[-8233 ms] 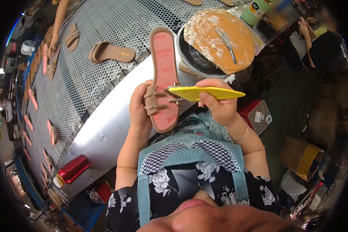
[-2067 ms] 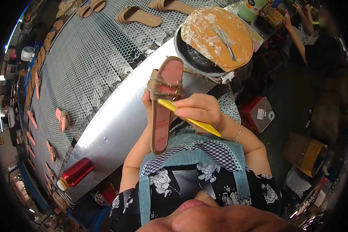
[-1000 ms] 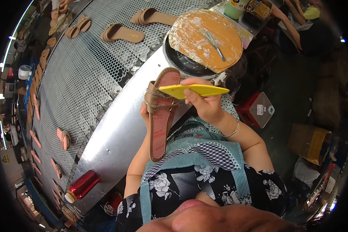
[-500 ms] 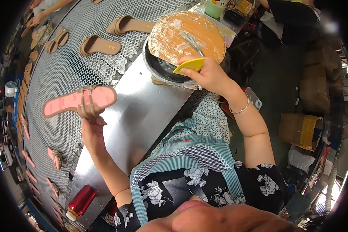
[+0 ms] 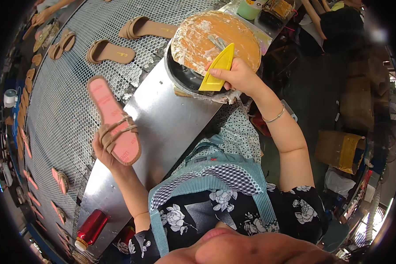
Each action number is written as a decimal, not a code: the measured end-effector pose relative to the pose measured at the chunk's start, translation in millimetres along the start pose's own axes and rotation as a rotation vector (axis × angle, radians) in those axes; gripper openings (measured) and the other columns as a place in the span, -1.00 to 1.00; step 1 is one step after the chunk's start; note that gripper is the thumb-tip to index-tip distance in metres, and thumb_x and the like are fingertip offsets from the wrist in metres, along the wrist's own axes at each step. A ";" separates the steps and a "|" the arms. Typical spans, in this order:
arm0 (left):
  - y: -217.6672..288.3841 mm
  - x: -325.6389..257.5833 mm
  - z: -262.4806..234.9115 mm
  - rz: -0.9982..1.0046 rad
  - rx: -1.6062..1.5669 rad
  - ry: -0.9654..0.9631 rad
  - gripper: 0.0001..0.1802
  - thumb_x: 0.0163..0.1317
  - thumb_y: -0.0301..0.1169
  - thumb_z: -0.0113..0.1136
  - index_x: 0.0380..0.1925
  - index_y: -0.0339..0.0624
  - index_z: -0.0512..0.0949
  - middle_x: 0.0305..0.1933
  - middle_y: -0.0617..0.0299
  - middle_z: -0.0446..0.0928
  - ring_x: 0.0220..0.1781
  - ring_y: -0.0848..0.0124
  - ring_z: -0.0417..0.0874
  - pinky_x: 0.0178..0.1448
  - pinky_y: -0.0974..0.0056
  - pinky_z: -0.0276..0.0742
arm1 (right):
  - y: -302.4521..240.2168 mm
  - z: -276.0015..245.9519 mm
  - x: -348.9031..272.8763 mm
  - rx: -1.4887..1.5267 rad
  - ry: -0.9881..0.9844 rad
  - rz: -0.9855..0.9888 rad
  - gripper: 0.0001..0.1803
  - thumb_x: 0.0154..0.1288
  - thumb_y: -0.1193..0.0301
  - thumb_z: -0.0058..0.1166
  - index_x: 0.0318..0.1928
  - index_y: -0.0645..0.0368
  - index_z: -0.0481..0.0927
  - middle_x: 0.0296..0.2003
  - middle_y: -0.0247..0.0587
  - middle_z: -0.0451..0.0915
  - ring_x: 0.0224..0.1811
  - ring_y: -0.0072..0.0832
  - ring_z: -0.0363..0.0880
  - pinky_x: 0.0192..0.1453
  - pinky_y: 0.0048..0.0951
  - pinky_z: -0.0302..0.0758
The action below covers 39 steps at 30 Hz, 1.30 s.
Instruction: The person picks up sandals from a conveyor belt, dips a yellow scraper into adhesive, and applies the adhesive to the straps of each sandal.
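Note:
A sandal (image 5: pixel 108 108) with a pink footbed and tan straps is held up over the mesh and the metal ledge by my left hand (image 5: pixel 104 152), its fingers closed around the strap end. The sole points up and away from me. My right hand (image 5: pixel 242 77) pinches a yellow plastic scraper (image 5: pixel 218 70) with its tip upward. The scraper is in front of a round orange lid (image 5: pixel 193 42), crusted with pale flakes, that partly covers a black tub (image 5: pixel 180 72). A thin metal tool (image 5: pixel 215 42) lies on the lid, partly hidden by the scraper.
Finished-looking tan sandals (image 5: pixel 112 53) stand on the white mesh belt (image 5: pixel 66 114), with pink-topped ones (image 5: pixel 59 179) along its left side. A red bottle (image 5: pixel 91 229) lies at the ledge's near end. A green bottle (image 5: pixel 249 9) is behind the tub. Cardboard boxes (image 5: pixel 341 152) sit right.
The sandal has turned from lying nearly sideways to pointing away, its wide end now nearer me. My right hand has tilted the scraper from flat to upright.

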<state>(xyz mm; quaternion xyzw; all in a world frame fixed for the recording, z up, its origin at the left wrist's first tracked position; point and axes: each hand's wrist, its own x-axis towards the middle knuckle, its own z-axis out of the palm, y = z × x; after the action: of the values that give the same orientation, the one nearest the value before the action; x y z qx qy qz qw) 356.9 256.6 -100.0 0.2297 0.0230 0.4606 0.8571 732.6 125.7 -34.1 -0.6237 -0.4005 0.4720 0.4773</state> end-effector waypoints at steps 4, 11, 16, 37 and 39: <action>-28.5 -2.8 31.3 -0.097 0.133 0.449 -0.54 0.36 -0.09 -0.16 -0.13 -0.33 0.45 -0.13 -0.06 0.56 -0.12 0.06 0.63 0.01 0.00 0.61 | 3.4 6.3 -9.3 0.161 0.022 -0.001 -0.73 0.29 0.32 0.10 -0.09 0.21 0.58 -0.45 -0.39 0.58 -0.67 -0.76 0.35 -0.62 -0.74 0.28; -79.7 1.5 58.9 -0.329 0.143 0.477 -0.47 0.36 0.00 -0.16 -0.07 -0.29 0.45 -0.11 -0.06 0.57 -0.10 0.09 0.65 0.00 -0.02 0.61 | 3.3 84.6 -61.9 0.396 0.044 -0.268 -0.73 0.30 0.36 0.13 -0.08 0.28 0.53 -0.38 -0.28 0.58 -0.56 -0.69 0.46 -0.55 -0.71 0.40; -84.6 -11.3 44.2 -0.425 0.257 0.363 -0.42 0.37 0.00 -0.22 0.06 -0.32 0.37 -0.09 -0.07 0.56 -0.07 0.10 0.64 0.05 0.02 0.59 | 3.0 99.4 -62.3 0.421 0.018 -0.364 -0.76 0.34 0.41 0.09 -0.06 0.26 0.52 -0.30 -0.29 0.58 -0.45 -0.72 0.47 -0.47 -0.70 0.44; -99.2 -9.6 57.5 -0.337 0.404 0.290 -0.60 0.36 -0.12 -0.15 -0.12 -0.25 0.43 -0.27 0.12 0.56 -0.27 0.34 0.63 -0.13 0.29 0.60 | 13.2 99.7 -60.1 0.353 0.042 -0.332 -0.80 0.36 0.45 0.04 -0.06 0.25 0.53 -0.25 -0.32 0.58 -0.48 -0.74 0.43 -0.42 -0.69 0.42; -99.4 -9.2 57.4 -0.357 0.405 0.263 -0.60 0.36 -0.12 -0.15 -0.12 -0.25 0.43 -0.28 0.11 0.56 -0.27 0.34 0.64 -0.14 0.30 0.60 | 12.9 101.0 -59.9 0.116 0.152 -0.479 -0.82 0.32 0.48 0.08 -0.09 0.23 0.53 -0.30 -0.26 0.61 -0.47 -0.62 0.52 -0.41 -0.63 0.46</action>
<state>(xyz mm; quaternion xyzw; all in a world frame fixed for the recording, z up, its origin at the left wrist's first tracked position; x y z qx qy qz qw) 443.5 181.2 -91.5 0.3267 0.2651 0.3143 0.8510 621.2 87.8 -44.3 -0.5162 -0.4720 0.3193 0.6394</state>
